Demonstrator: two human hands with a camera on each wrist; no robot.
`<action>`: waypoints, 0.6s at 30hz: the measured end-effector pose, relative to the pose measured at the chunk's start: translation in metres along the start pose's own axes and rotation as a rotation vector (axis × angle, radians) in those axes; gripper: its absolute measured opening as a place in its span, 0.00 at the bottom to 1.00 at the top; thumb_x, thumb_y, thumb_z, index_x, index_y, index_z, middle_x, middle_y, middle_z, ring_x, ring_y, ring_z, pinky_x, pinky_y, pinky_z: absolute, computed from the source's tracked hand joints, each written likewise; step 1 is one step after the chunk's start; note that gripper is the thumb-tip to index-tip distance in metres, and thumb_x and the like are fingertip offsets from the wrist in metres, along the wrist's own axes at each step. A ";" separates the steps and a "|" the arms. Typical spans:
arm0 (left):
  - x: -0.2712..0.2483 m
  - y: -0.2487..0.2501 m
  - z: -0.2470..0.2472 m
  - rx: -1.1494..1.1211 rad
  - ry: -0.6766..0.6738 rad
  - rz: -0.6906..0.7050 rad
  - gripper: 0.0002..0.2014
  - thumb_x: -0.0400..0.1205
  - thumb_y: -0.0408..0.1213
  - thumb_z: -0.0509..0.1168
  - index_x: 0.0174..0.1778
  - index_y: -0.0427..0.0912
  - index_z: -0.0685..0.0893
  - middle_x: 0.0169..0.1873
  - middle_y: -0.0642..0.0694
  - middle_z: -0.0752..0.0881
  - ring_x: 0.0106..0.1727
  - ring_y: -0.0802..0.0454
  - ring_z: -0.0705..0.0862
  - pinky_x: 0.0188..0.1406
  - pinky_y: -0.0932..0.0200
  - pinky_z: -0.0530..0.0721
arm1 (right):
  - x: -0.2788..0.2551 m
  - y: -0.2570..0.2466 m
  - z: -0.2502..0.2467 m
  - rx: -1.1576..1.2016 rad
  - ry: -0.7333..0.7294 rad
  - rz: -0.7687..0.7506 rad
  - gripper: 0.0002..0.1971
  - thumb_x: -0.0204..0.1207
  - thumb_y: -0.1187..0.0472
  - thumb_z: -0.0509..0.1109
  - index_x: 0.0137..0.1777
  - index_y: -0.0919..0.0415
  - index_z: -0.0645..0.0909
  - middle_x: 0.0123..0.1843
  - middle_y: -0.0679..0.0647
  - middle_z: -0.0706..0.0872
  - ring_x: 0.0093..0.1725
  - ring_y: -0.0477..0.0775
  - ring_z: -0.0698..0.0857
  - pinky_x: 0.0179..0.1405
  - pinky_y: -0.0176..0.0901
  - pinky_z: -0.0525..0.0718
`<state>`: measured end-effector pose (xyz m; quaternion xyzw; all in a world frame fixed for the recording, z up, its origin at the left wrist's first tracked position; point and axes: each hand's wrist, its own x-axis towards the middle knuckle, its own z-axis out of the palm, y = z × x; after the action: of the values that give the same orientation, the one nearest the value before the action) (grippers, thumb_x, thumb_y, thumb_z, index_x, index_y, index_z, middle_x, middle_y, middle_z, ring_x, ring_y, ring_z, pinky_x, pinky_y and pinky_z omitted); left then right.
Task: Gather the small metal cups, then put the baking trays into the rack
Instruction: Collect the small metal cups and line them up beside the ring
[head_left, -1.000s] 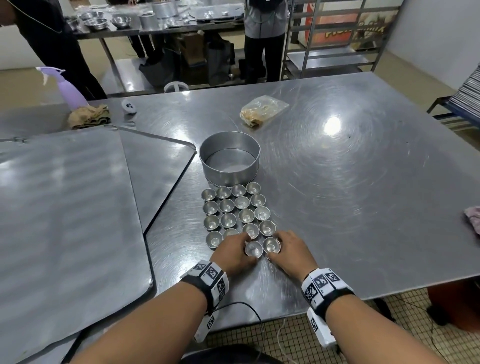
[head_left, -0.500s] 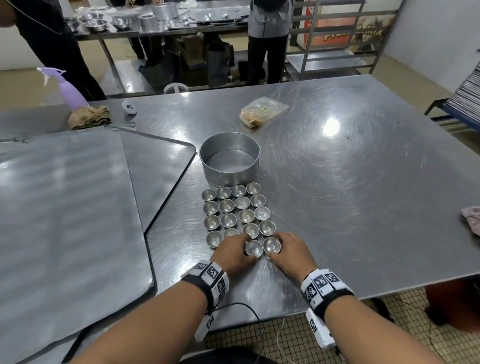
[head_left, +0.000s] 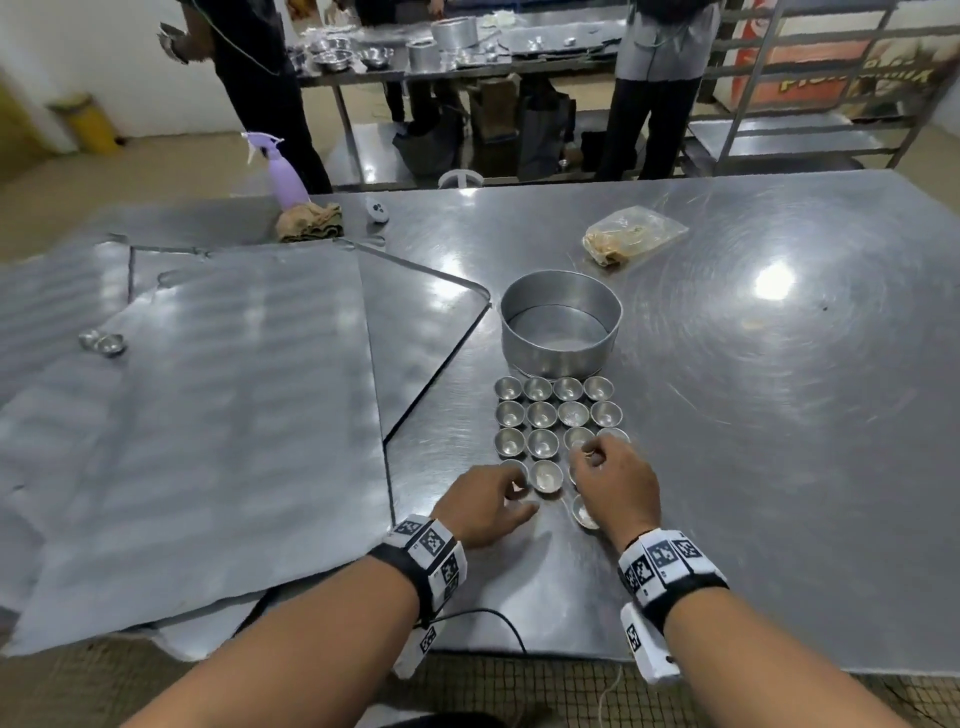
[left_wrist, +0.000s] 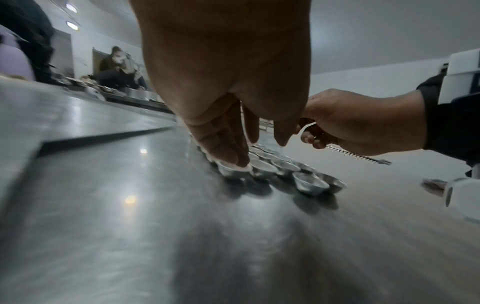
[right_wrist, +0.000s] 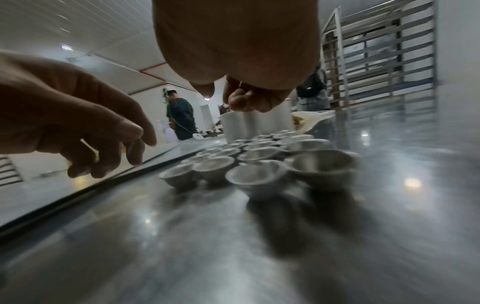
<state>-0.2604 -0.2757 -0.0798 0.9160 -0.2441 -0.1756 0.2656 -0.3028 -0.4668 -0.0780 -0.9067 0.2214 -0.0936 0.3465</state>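
Many small shiny round metal cups (head_left: 540, 414) sit in neat rows on the big grey steel bench (head_left: 779, 441), just in front of a round silver cake tin (head_left: 561, 325). One cup (head_left: 584, 512) sits a little apart at the near end, close to the right wrist. The left hand (head_left: 485, 501) is at the near left corner of the rows, fingers bent down loosely, and its fingertips (left_wrist: 240, 160) touch the rim of the nearest cup (left_wrist: 233, 169); it does not grip it. The right hand (head_left: 615, 480) is over the right side of the rows with its fingers curled in. From the left wrist view it seems to pinch something thin and shiny, but it is too blurry to tell what. Wide flat grey baking trays (head_left: 197, 415) lie in a pile on the left part of the bench, and two more little cups (head_left: 104, 342) rest on top of them. A tall metal rack (head_left: 810, 83) stands behind the bench on the right. A purple spray bottle (head_left: 283, 174), a brown cloth (head_left: 309, 221) and a clear plastic bag (head_left: 631, 234) lie at the far side.
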 end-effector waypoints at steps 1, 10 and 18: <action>-0.007 -0.010 -0.012 -0.002 0.024 -0.029 0.14 0.79 0.54 0.70 0.53 0.49 0.84 0.47 0.51 0.88 0.46 0.52 0.85 0.45 0.58 0.79 | 0.003 -0.015 0.011 0.024 -0.029 -0.029 0.08 0.78 0.47 0.69 0.42 0.48 0.81 0.40 0.44 0.84 0.41 0.51 0.81 0.40 0.43 0.74; -0.099 -0.133 -0.133 -0.030 0.316 -0.334 0.16 0.81 0.56 0.68 0.58 0.50 0.86 0.47 0.53 0.90 0.48 0.54 0.86 0.52 0.54 0.84 | 0.001 -0.189 0.124 0.054 -0.407 -0.377 0.13 0.78 0.44 0.68 0.55 0.49 0.84 0.49 0.46 0.87 0.48 0.49 0.83 0.50 0.45 0.81; -0.188 -0.301 -0.240 -0.113 0.507 -0.523 0.11 0.81 0.53 0.69 0.51 0.52 0.88 0.41 0.57 0.88 0.43 0.58 0.85 0.48 0.57 0.84 | -0.036 -0.360 0.260 0.029 -0.591 -0.531 0.13 0.77 0.43 0.69 0.53 0.49 0.84 0.50 0.46 0.88 0.50 0.50 0.85 0.51 0.47 0.84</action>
<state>-0.1997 0.1445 -0.0242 0.9458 0.0817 -0.0183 0.3138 -0.1297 -0.0587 -0.0301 -0.9154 -0.1313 0.0820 0.3716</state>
